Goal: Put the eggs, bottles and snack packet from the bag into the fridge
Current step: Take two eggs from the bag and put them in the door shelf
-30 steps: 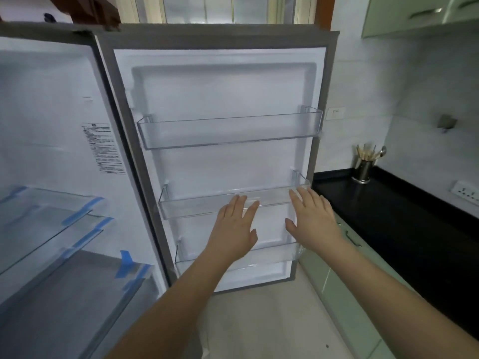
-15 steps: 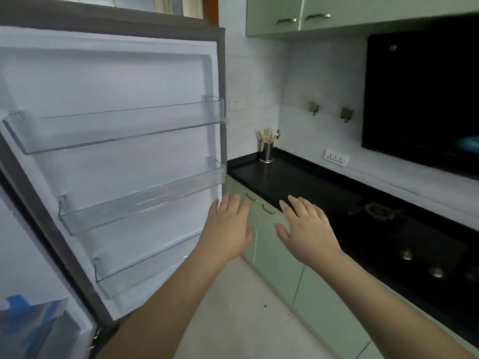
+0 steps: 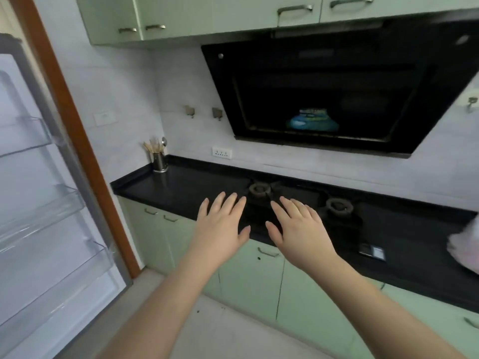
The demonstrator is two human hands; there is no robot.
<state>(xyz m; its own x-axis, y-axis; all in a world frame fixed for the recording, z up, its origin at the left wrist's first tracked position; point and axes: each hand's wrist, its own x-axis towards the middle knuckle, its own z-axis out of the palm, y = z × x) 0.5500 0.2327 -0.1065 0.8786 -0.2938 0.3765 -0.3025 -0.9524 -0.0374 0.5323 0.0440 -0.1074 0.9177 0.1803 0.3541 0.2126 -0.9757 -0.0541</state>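
Both hands are held out flat with fingers straight and slightly spread, holding nothing: the left hand [image 3: 220, 229] and the right hand [image 3: 298, 229] hover side by side, close but apart, above the front edge of the black counter [image 3: 181, 187]. Far off to the right of the right hand, at the frame edge, a pale pinkish shape rests on the counter, probably the bag [image 3: 465, 244]; it is too blurred to say more, and no eggs, bottles or snack packet show. To the left of the left hand the open fridge door [image 3: 39, 203] stands with its clear door shelves bare. By judgement the eggs will be fragile and want a loose, cradling hold from below; the bottles stiff, heavier and perhaps slippery, best taken round the body; the packet light and soft, fine to pinch at a sealed edge. Just beyond the fingertips sit the gas burners [image 3: 259, 190] of the stove, and a slanted black range hood [image 3: 337, 86] hangs above them. The floor between counter and fridge door looks open enough for carrying.
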